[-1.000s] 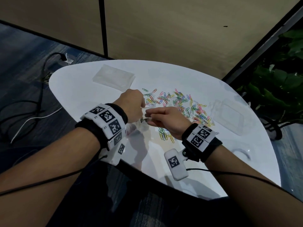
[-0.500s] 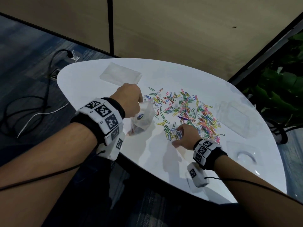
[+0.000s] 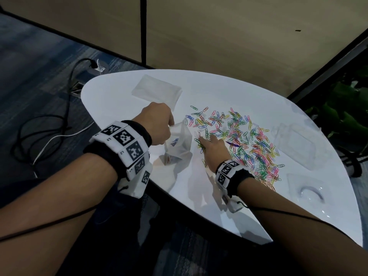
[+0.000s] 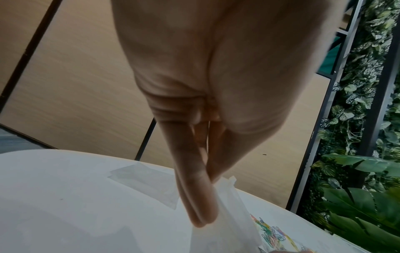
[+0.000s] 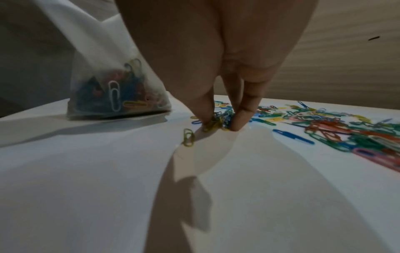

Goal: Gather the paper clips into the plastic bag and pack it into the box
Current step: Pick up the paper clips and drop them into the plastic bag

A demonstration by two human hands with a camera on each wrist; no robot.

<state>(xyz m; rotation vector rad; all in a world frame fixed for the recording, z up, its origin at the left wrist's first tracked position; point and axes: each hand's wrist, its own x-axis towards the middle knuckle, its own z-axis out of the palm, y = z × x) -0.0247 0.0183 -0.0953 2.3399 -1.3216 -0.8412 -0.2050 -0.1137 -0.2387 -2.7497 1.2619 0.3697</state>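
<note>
Two hands at the translucent plastic bag (image 3: 177,140)
Left hand (image 3: 157,124) pinches its rim; right hand (image 3: 214,148) beside it pinches coloured paper clips (image 5: 218,120).

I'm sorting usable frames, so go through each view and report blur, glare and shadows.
Head view: sharp, edges bowed by the wide lens, glare on the glossy white table. Left wrist view: the left hand looms soft and blurred. Right wrist view: dim and smeared, the right hand casts a long shadow, the translucent plastic bag is hazy.
</note>
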